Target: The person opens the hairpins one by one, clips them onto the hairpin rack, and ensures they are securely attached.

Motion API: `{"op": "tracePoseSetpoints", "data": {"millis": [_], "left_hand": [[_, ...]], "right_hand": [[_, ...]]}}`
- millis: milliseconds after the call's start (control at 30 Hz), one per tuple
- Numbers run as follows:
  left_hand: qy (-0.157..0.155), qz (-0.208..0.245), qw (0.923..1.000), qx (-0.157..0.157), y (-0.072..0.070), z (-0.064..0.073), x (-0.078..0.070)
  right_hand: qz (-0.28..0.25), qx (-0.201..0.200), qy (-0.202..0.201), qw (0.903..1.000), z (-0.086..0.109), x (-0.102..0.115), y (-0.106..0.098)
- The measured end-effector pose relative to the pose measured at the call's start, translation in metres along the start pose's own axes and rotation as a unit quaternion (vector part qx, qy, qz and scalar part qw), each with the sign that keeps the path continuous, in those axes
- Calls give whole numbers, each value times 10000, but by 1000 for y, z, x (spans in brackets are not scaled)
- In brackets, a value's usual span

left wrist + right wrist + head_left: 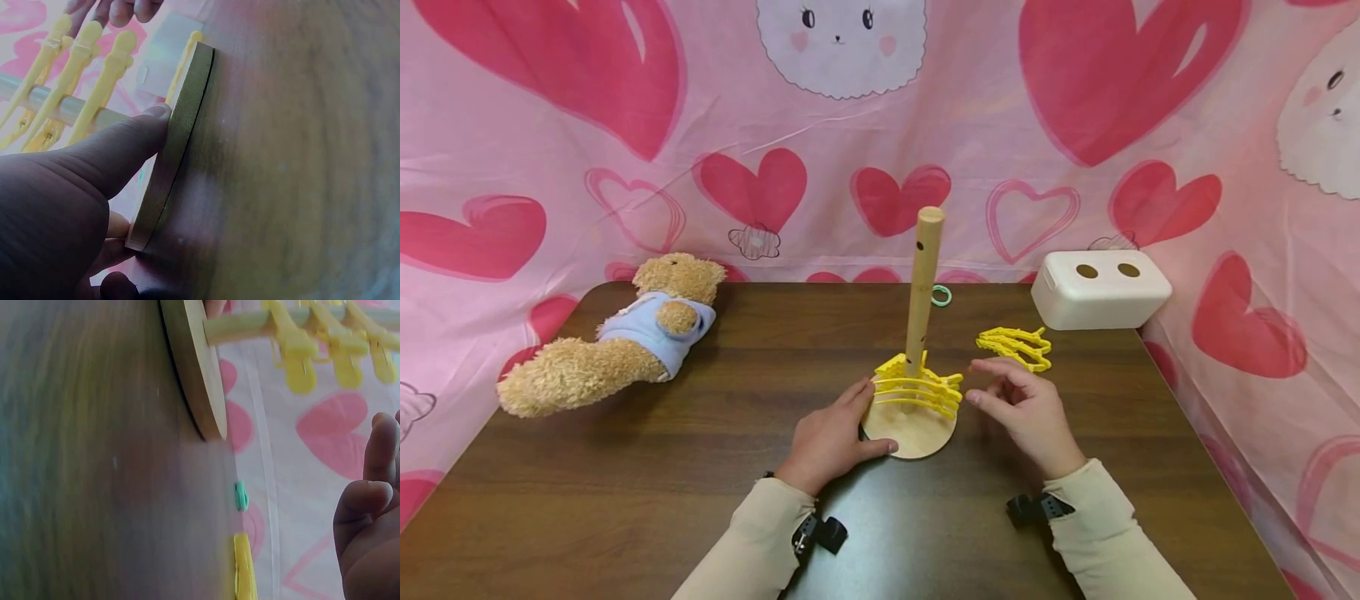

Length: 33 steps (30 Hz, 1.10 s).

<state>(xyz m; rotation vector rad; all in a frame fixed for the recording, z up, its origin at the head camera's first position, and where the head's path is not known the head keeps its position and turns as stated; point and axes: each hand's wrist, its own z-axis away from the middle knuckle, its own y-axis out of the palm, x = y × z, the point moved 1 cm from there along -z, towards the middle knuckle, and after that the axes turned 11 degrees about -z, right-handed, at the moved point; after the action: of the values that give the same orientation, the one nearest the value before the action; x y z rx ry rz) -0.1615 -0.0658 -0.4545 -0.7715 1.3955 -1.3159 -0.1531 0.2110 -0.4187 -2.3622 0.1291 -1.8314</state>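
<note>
A wooden stand (924, 292) rises upright from a round base (910, 437), its pole dotted with dark holes. Several slim yellow plastic pieces with clip-like ends (917, 392) are stacked around the pole's lower part; their exact kind is unclear. My left hand (835, 437) grips the base by its rim, thumb at the front and fingers along the left side. To the right of the stand, my right hand (1026, 408) hovers with loosely bent fingers and nothing between them. Its fingertips point toward the ends of the stacked yellow pieces, a small gap apart.
More yellow pieces (1017, 346) lie on the table beyond my right hand. Behind the pole is a small green ring (941, 295). A white box with two round holes (1101, 292) stands back right, and a teddy bear in a blue shirt (651, 333) lies at left.
</note>
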Motion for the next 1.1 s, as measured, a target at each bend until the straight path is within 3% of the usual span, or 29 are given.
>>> {"op": "tracePoseSetpoints", "data": {"millis": [333,667,1100], "left_hand": [[6,4,10000,-24,0,0,0],[12,-17,10000,-15,0,0,0],[40,17,10000,-20,-1,0,1]], "right_hand": [[362,-727,50,9967,-3,-9,-10],[762,-1542,-34,9851,-5,-15,-13],[1040,-1767,765,9757,-8,-22,-40]]}}
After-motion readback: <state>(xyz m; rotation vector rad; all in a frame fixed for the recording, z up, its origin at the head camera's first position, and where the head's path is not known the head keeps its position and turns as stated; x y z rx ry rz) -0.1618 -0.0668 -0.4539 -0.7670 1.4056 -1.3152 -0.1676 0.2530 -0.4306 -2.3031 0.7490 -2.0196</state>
